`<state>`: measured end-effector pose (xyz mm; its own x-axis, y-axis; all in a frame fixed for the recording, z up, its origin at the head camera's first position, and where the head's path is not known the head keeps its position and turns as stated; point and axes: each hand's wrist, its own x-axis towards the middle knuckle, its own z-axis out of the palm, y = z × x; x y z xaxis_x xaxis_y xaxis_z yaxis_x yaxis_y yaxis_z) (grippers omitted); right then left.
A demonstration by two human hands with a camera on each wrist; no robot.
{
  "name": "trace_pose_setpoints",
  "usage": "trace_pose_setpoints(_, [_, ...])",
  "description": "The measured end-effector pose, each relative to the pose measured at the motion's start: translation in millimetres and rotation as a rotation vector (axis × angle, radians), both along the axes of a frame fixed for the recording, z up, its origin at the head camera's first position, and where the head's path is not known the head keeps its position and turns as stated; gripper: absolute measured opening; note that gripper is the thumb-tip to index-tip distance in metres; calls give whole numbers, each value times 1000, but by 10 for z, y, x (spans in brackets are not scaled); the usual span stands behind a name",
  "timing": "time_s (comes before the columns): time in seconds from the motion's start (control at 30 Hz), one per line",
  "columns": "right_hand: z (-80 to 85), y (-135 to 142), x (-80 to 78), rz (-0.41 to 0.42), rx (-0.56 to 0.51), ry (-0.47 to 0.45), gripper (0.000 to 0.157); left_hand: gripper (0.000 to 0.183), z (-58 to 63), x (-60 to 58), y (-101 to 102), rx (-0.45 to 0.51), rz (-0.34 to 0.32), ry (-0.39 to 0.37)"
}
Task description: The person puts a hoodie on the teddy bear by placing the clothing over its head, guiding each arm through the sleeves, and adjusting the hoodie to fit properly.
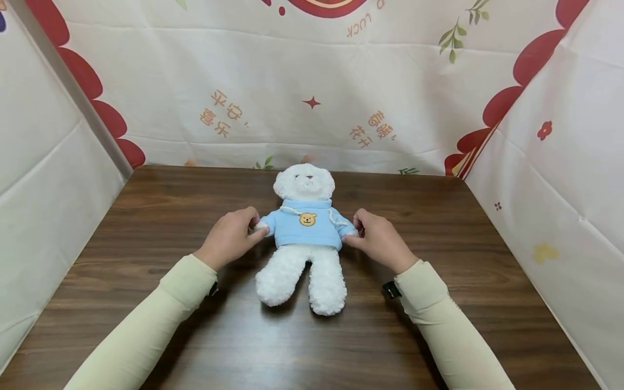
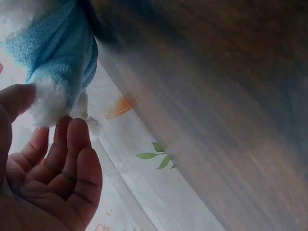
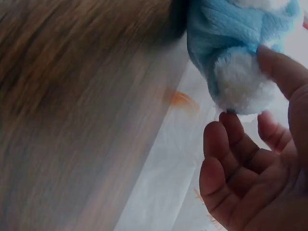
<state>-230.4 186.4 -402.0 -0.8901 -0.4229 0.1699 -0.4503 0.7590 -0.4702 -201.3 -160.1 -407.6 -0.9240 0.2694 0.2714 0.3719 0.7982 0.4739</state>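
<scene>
A white plush teddy bear (image 1: pixel 326 281) in a light blue hoodie (image 1: pixel 312 235) lies face up on the brown wooden table, head toward the back. My left hand (image 1: pixel 229 235) holds the end of the arm on the left, its white paw (image 2: pixel 48 101) between thumb and fingers in the left wrist view. On the other side, my right hand (image 1: pixel 382 238) holds the opposite arm at its white paw (image 3: pixel 243 82), the thumb on top and fingertips at the paw's edge. A small bear face patch (image 1: pixel 307 219) and white drawstrings show on the hoodie.
The wooden table (image 1: pixel 170 200) reaches back to a white printed cloth (image 1: pixel 292 70) with red scalloped edging. White cloth panels (image 1: pixel 560 162) also stand along the left and right sides. Dark straps (image 1: pixel 391 290) show at the wrists beside the pale sleeves.
</scene>
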Motion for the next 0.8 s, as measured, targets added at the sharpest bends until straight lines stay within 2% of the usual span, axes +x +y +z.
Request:
trace_pose_setpoints(0.1, [-5, -10, 17, -23, 38, 58, 28, 21, -13, 8, 5, -11, -2, 5])
trace_pose_setpoints(0.23, [-12, 5, 6, 22, 63, 112, 20, 16, -38, 17, 4, -27, -27, 76])
trace_pose_setpoints(0.4, [52, 66, -43, 9, 37, 213, 28, 21, -47, -7, -87, -80, -100, 211])
trace_pose_setpoints(0.5, [107, 117, -86, -7, 17, 249, 31, 29, -33, -21, -196, -108, -131, 256])
trace_pose_setpoints(0.67, [110, 179, -148, 8, 4, 254, 30, 31, 3, -31, -318, -122, -162, 258])
trace_pose_setpoints(0.8, [55, 192, -152, -20, 14, 206, 28, 30, 8, -68, -299, -87, -196, 200])
